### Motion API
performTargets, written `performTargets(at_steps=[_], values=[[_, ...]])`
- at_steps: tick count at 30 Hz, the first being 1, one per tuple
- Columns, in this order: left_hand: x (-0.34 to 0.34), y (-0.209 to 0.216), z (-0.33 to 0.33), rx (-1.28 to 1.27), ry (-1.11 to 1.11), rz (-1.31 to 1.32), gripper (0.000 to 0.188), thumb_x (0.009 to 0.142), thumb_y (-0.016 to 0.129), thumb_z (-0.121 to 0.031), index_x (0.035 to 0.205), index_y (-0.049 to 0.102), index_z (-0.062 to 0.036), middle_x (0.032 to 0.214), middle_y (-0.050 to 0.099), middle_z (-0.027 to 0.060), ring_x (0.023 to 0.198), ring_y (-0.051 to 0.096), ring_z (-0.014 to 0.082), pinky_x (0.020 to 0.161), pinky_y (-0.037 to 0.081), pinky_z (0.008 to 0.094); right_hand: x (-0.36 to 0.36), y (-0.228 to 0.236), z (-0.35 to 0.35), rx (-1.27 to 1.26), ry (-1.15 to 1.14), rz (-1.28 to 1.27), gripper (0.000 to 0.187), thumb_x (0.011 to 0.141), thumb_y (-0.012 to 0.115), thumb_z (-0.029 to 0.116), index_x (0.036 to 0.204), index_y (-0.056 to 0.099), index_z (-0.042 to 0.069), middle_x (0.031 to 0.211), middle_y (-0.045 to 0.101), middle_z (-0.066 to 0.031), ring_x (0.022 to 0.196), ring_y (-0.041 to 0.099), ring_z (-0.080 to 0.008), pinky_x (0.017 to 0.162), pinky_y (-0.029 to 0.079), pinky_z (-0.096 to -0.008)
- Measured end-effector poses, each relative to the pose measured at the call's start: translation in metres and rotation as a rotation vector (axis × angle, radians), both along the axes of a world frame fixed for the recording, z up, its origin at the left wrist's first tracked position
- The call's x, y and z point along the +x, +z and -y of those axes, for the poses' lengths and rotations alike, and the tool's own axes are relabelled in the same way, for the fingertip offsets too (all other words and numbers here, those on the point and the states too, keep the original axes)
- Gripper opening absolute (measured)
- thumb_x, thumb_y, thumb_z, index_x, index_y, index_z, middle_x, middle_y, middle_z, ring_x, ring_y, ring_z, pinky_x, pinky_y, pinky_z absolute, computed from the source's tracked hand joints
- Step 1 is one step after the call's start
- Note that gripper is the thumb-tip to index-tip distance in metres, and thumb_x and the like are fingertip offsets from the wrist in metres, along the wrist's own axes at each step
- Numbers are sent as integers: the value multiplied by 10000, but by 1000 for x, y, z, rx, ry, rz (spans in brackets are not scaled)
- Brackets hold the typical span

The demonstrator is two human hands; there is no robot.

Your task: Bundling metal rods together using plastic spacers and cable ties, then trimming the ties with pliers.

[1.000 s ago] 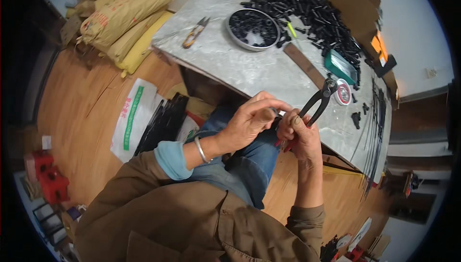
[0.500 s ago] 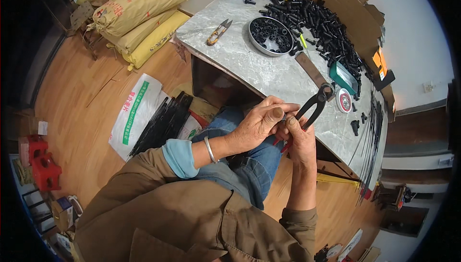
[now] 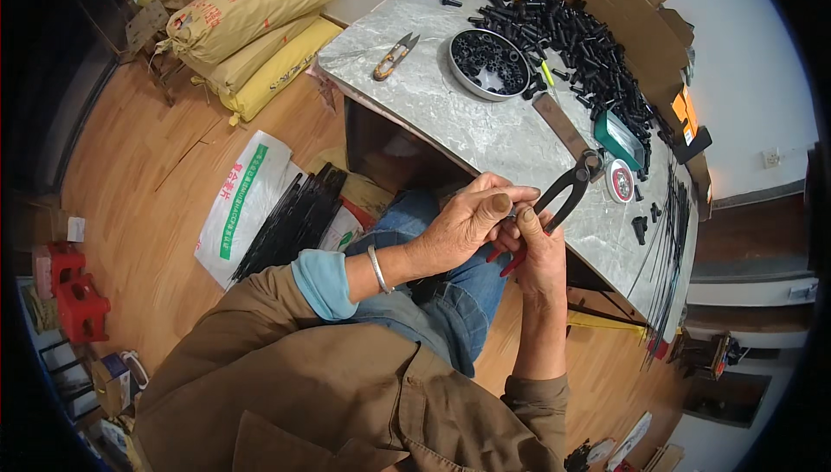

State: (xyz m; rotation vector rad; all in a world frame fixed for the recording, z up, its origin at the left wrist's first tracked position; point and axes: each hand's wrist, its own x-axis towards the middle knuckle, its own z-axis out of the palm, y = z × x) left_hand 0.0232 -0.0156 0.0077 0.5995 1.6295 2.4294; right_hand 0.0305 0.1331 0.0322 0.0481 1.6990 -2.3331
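Observation:
In front of my lap, above the table's near edge, both hands are close together. My right hand [image 3: 542, 256] is closed on a pair of pincers [image 3: 578, 178] with black jaws and red handles, the head pointing away to the upper right. My left hand [image 3: 463, 228], a silver bangle on its wrist, pinches a small dark piece [image 3: 512, 214] beside the right thumb; fingers mostly hide it. A metal bowl [image 3: 454, 77] of small black rings stands beyond them on the grey table [image 3: 433, 117].
A heap of black tubular parts [image 3: 589, 48] covers the table's far side. Thread snips [image 3: 396, 57], a flat brown bar [image 3: 561, 126], a green tray [image 3: 616, 139] and a round tin [image 3: 620, 182] lie there. Long black strips [image 3: 290, 225] rest on the floor; stacked sacks [image 3: 251, 22] stand behind.
The hands and pincers have barely moved, with only a slight shift of the right hand and forearm to the left. The grips look the same.

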Motion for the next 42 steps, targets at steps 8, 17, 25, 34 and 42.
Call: performTargets(at_steps=[8,17,25,34,42], values=[[2,2,-2,32,8,28,639,980,348,-527,1244,549,19,1063,464,39,769,466,67,641,403,202,4,3,6,66,-44,-60,287,924,613,283,794,534,40,647,482,-10,584,473,-117,510,354,-241],[2,3,-9,60,150,178,594,991,361,-511,1119,605,15,844,582,25,706,507,56,624,420,198,29,-6,48,497,-407,-416,200,962,537,131,1058,609,-29,752,527,16,624,419,-45,544,325,-194],[-16,1,20,130,-16,402,638,979,373,-532,768,656,-1,505,416,-53,444,337,20,415,254,195,45,44,-9,290,376,141,516,922,576,194,1336,384,-47,970,614,-152,751,611,-187,625,544,-319],[-11,3,15,25,-80,244,652,966,388,-559,723,648,-12,488,428,-31,434,356,39,411,263,218,50,66,-15,142,449,489,546,889,622,197,1300,404,-86,963,638,-195,743,664,-267,678,558,-371],[-2,-5,6,-154,81,126,613,981,394,-493,740,575,41,529,441,17,518,419,99,501,372,293,55,73,-10,450,459,654,158,993,475,192,939,448,46,639,430,-15,519,490,-129,473,443,-313]])
